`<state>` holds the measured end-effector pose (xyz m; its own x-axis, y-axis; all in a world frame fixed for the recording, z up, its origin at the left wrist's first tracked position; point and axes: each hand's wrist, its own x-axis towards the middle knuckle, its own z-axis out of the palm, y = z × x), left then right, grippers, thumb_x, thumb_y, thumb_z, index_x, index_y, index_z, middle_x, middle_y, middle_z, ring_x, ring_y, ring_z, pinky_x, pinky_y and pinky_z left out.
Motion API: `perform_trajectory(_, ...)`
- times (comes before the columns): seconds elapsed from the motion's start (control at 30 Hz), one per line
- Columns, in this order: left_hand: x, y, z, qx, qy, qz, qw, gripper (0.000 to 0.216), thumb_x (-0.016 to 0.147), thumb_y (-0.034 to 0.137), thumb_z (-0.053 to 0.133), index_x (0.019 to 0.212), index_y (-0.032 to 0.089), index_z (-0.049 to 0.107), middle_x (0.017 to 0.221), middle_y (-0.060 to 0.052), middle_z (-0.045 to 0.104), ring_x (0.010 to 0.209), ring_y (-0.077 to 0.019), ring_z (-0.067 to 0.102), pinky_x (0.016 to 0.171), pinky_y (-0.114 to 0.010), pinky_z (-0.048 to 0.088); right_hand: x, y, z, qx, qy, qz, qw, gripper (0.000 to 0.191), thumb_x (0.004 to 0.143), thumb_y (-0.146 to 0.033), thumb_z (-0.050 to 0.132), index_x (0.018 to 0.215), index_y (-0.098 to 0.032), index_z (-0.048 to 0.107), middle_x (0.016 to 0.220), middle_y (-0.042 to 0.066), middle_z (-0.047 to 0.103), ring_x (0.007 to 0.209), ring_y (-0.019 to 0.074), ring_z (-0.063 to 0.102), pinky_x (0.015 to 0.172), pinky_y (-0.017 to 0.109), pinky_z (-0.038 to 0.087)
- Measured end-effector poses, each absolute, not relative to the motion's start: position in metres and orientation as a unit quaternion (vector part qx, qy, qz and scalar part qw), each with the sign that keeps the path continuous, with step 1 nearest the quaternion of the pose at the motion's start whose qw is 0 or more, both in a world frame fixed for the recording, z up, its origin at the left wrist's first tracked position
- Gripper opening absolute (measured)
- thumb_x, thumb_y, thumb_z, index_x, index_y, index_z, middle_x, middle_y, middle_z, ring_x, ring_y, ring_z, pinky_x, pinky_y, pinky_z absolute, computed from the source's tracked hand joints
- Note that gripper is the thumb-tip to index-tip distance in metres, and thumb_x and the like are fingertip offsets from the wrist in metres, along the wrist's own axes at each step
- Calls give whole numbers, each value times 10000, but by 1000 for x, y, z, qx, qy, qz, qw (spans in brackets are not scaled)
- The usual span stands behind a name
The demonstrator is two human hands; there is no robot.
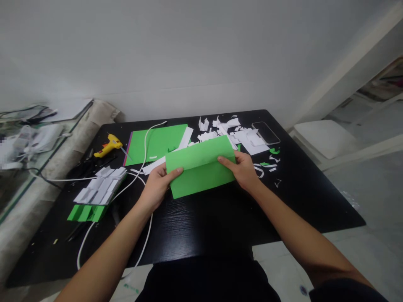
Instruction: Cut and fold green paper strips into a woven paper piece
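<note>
A folded green paper sheet (201,165) is held just above the black table (220,218), near its middle. My left hand (157,184) grips its left edge, thumb on top and fingers underneath. My right hand (242,167) grips the right edge the same way, thumb pressed along the fold. Both hands are closed on the sheet.
A flat green sheet (157,142) lies behind, crossed by a white cable (143,167). A yellow glue gun (108,145) lies at the left. A folded green-and-white paper piece (96,195) sits left front. White paper scraps (233,132) and a phone (266,132) lie at the back right.
</note>
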<state>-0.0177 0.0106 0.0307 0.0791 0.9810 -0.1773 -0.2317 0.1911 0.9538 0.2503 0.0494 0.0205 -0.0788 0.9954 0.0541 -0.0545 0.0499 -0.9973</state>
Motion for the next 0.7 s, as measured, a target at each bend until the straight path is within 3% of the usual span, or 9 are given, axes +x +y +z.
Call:
perform_trajectory(0.2, -27, 13, 27, 507, 518, 477, 497, 366, 794, 413, 882, 1054, 176, 781, 1040, -97, 843, 879, -270, 800, 798, -418, 663, 256, 53, 23, -421, -529, 603, 423, 447, 605, -352, 1022, 966, -194, 811, 998, 97, 817, 892, 284, 769, 873, 544, 666)
perform_trajectory(0.37, -29, 14, 32, 536, 501, 478, 482, 366, 725, 364, 921, 1021, 190, 796, 1074, -89, 841, 934, -279, 790, 870, -455, 653, 258, 54, 22, -421, -520, 610, 425, 419, 644, -346, 1004, 984, -193, 814, 1018, 96, 824, 929, 290, 784, 935, 560, 648)
perform_trajectory(0.6, -33, 15, 25, 485, 491, 503, 521, 275, 751, 320, 879, 998, 216, 816, 928, -39, 833, 816, -263, 781, 842, -470, 643, 258, 56, 16, -401, -501, 631, 435, 389, 707, -346, 963, 1034, -206, 807, 1039, 87, 823, 1020, 299, 775, 983, 561, 621)
perform_trajectory(0.7, -36, 16, 26, 515, 496, 520, 468, 163, 783, 273, 845, 944, 245, 840, 1024, -38, 838, 1002, -277, 771, 994, -471, 594, 262, 59, 16, -383, -495, 651, 429, 282, 744, -306, 903, 997, -227, 807, 1026, 66, 823, 1013, 276, 769, 998, 537, 606)
